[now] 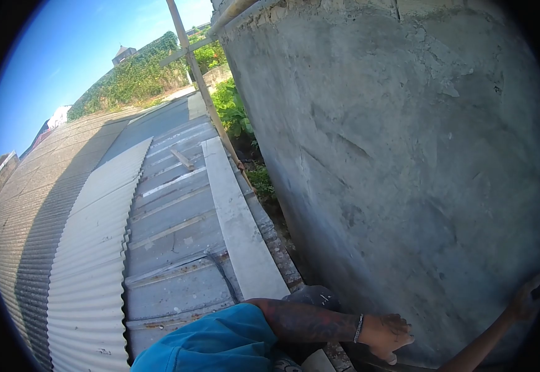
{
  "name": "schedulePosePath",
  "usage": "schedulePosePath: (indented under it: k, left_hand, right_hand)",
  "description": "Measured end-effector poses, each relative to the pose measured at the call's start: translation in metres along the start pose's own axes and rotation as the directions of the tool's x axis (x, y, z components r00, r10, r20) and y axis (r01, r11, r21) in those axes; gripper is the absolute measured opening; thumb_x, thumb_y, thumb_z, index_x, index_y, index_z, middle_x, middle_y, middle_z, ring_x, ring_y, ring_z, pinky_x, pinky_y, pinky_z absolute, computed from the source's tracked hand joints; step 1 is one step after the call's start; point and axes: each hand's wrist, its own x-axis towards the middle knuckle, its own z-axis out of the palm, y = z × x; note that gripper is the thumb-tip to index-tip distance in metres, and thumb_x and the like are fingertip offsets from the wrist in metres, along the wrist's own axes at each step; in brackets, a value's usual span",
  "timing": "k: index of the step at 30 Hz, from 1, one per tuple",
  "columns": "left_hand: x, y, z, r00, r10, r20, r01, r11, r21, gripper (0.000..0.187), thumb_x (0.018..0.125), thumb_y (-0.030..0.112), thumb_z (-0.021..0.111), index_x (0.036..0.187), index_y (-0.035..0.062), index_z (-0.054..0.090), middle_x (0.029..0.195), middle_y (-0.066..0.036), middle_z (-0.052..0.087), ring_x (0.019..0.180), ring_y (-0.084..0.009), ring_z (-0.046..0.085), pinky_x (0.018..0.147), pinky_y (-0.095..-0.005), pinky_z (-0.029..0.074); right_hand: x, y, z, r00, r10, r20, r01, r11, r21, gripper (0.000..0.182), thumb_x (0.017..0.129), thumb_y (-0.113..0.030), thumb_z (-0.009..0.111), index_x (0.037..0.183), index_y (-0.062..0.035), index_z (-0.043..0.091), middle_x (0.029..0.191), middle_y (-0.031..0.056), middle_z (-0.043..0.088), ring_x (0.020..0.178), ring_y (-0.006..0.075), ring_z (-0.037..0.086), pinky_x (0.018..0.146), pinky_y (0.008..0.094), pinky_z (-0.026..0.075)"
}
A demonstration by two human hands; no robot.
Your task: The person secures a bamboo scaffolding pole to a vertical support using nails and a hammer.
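A blue sleeve leads to my tattooed left forearm with a bracelet at the wrist. Beyond it, my left hand [385, 335] is low in the view near the foot of the grey plastered wall [394, 161], fingers curled; whatever they may hold is hidden. At the far lower right, my right hand [524, 299] is up beside the wall surface, its fingers bent round something dark that the view's dark edge partly hides. The wall surface shows smooth smears, with rougher patches near its top.
Left of the wall lie a long pale board [242, 223], grey roof panels [177, 248] and corrugated sheets [93, 248]. A wooden post [202, 84] with a crosspiece stands beyond. A dark cable [223, 276] and a small wood piece [183, 160] rest on the roof.
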Motion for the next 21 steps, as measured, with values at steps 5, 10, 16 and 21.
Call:
schedulePosePath:
  k: [5, 10, 16, 21]
  left_hand:
    - [0.002, 0.02, -0.041, 0.899, -0.141, 0.415, 0.196, 0.976, -0.093, 0.075, 0.086, 0.042, 0.063, 0.14, -0.0012, 0.036, 0.144, -0.027, 0.033, 0.135, -0.0418, 0.032, 0.114, -0.0484, 0.024]
    - [0.001, 0.023, -0.045, 0.896, -0.134, 0.423, 0.191, 0.977, -0.095, 0.075, 0.087, 0.043, 0.062, 0.141, -0.0015, 0.036, 0.144, -0.027, 0.033, 0.136, -0.0409, 0.031, 0.114, -0.0479, 0.023]
    - [-0.003, 0.017, -0.022, 0.96, -0.094, 0.263, 0.1, 0.995, -0.01, 0.068, 0.089, 0.041, 0.059, 0.138, -0.0021, 0.04, 0.133, -0.023, 0.045, 0.127, -0.0376, 0.043, 0.108, -0.0452, 0.032]
    - [0.0, 0.04, -0.057, 0.967, 0.011, 0.254, -0.008, 1.0, -0.015, 0.066, 0.088, 0.044, 0.061, 0.134, -0.0013, 0.046, 0.129, -0.019, 0.051, 0.119, -0.0353, 0.05, 0.101, -0.0425, 0.041]
  right_hand:
    - [0.018, -0.012, -0.007, 1.0, 0.024, -0.007, -0.023, 0.999, 0.043, 0.027, 0.082, -0.018, 0.078, 0.098, 0.0026, 0.07, 0.094, 0.0088, 0.073, 0.077, 0.0179, 0.07, 0.069, 0.026, 0.057]
    - [0.048, -0.044, -0.023, 0.997, 0.077, -0.028, -0.065, 0.949, 0.309, 0.023, 0.086, -0.013, 0.072, 0.101, 0.0037, 0.068, 0.102, 0.0149, 0.07, 0.088, 0.025, 0.069, 0.078, 0.0316, 0.057]
    - [0.094, -0.084, -0.057, 0.997, 0.072, 0.0, -0.068, 0.948, 0.309, 0.024, 0.088, -0.014, 0.065, 0.108, -0.0007, 0.065, 0.124, 0.0153, 0.063, 0.114, 0.0337, 0.059, 0.095, 0.0417, 0.047]
    - [0.089, -0.095, -0.062, 0.975, 0.212, 0.065, -0.221, 0.912, 0.345, 0.036, 0.08, -0.025, 0.066, 0.108, -0.003, 0.064, 0.128, 0.0155, 0.059, 0.122, 0.0353, 0.051, 0.101, 0.0441, 0.037]
